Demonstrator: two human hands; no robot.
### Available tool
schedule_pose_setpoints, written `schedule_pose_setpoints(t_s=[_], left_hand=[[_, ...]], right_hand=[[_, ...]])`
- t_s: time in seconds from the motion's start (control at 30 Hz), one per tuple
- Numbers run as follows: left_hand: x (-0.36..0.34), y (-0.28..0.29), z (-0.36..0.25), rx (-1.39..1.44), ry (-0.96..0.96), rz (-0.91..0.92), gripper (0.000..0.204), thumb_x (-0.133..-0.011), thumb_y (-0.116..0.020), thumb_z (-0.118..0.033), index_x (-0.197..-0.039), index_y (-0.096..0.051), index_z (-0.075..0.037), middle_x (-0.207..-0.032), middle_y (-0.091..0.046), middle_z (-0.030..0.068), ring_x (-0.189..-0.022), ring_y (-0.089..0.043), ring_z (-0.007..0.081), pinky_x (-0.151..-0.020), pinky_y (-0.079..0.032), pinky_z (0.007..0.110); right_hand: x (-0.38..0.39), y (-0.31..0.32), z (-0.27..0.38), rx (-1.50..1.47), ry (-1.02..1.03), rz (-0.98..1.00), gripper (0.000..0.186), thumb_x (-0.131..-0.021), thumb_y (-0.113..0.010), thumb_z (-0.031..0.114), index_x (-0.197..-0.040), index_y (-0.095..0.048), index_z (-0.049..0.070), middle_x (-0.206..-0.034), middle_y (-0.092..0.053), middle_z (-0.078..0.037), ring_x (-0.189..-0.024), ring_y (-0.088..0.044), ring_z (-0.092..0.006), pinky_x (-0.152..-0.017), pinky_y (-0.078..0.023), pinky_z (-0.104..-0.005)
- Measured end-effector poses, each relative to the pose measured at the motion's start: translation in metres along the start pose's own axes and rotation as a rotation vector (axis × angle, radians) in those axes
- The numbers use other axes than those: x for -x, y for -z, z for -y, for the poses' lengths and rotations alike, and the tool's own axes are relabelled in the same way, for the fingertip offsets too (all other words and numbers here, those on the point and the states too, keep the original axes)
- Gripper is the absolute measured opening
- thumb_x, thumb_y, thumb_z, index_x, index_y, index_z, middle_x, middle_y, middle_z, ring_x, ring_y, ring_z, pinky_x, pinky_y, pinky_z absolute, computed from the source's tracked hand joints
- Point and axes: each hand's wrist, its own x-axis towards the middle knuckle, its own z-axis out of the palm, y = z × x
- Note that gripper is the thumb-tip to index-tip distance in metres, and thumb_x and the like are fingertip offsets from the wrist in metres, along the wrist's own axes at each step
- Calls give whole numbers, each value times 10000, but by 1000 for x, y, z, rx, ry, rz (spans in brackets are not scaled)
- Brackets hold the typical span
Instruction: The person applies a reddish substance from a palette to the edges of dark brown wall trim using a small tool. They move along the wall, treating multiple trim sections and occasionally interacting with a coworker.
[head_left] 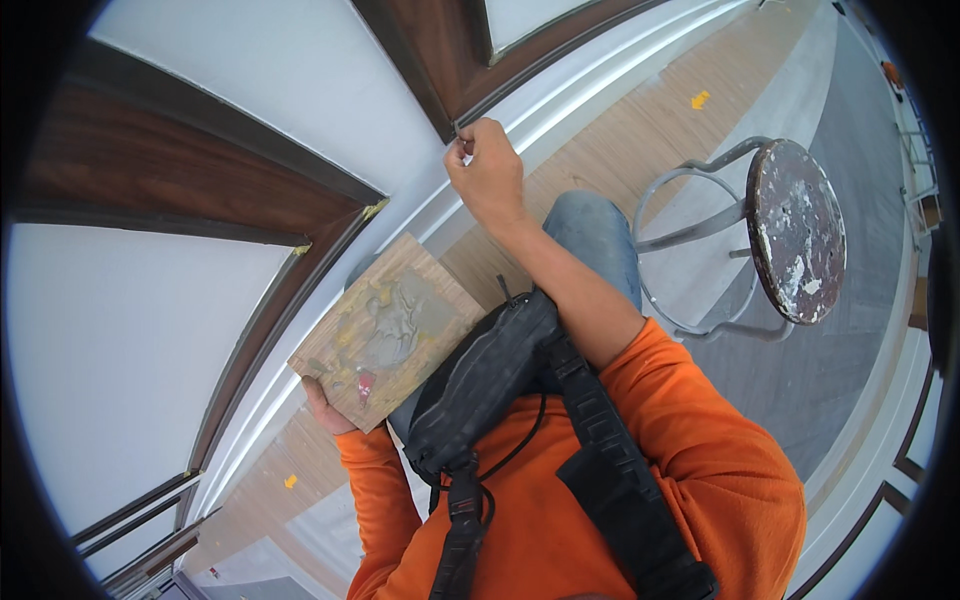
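My left hand (pixel 322 408) grips the lower left edge of a wooden board (pixel 450 290), fingers hidden beneath it. Grey putty (pixel 395 320) is smeared over the board's middle, with yellowish stains around it and a small red-and-white patch (pixel 366 385) near the hand. Reaching up to the wall, my right hand (pixel 488 172) is closed in a pinch at the lower corner of a dark brown wooden frame (pixel 455 95). A small greyish edge shows at its fingertips; what it belongs to is too small to tell.
A round stool (pixel 797 232) with a paint-spattered seat and grey metal legs stands to the right. White panels (pixel 270 80) and a white baseboard (pixel 590 85) line the wall. Yellow arrows (pixel 700 99) mark the wood-look floor. A black bag (pixel 480 385) is strapped to my front.
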Motion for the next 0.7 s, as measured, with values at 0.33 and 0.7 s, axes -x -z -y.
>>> schedule_pose_setpoints(t_s=[0.33,0.7], left_hand=[[1,-5,2,2,-12,-6,693,-1034,-452,-546,-1498,-395,-34,-1439,-520,191,-1271,-552,349,-1071,-464,484],[2,-9,2,6,-11,5,714,-1020,-470,-562,-1497,-403,-34,-1433,-529,197,-1262,-561,356,-1054,-477,495]], right_hand=[[0,18,0,-148,-129,-19,124,-829,-688,-1,-938,-638,32,-882,-620,-119,-752,-647,-255,-658,-519,-384],[-7,28,-14,-20,14,-14,135,-831,-715,44,-954,-719,100,-900,-617,-76,-783,-632,-264,-650,-514,-380]])
